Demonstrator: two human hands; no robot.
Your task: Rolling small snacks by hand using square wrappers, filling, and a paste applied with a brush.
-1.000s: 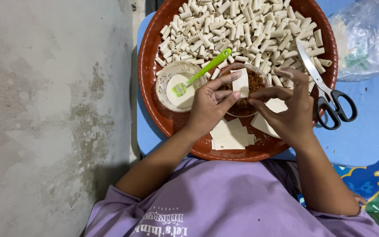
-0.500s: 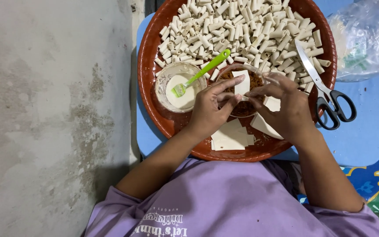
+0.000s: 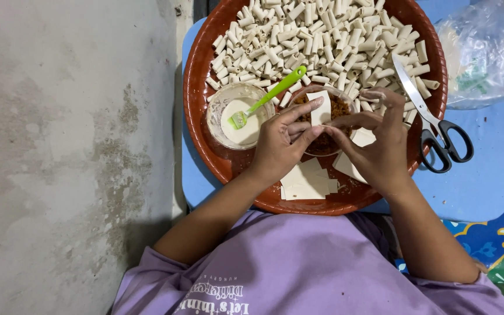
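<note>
Over the filling bowl point(image 3: 328, 125), a pale wrapper strip point(image 3: 321, 108) is pinched between the left hand point(image 3: 284, 146) and right hand point(image 3: 380, 146). Adjacent: paste bowl point(image 3: 239, 116) with green brush point(image 3: 269, 96), stacked wrappers point(image 3: 307, 184), finished rolls point(image 3: 316, 35), all on the round red tray point(image 3: 205, 146). Scissors point(image 3: 433, 125) lie across the tray rim.

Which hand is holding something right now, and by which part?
Both: the left hand and right hand pinch a small pale wrapper square by its lower edge, over the bowl of brown filling.
</note>
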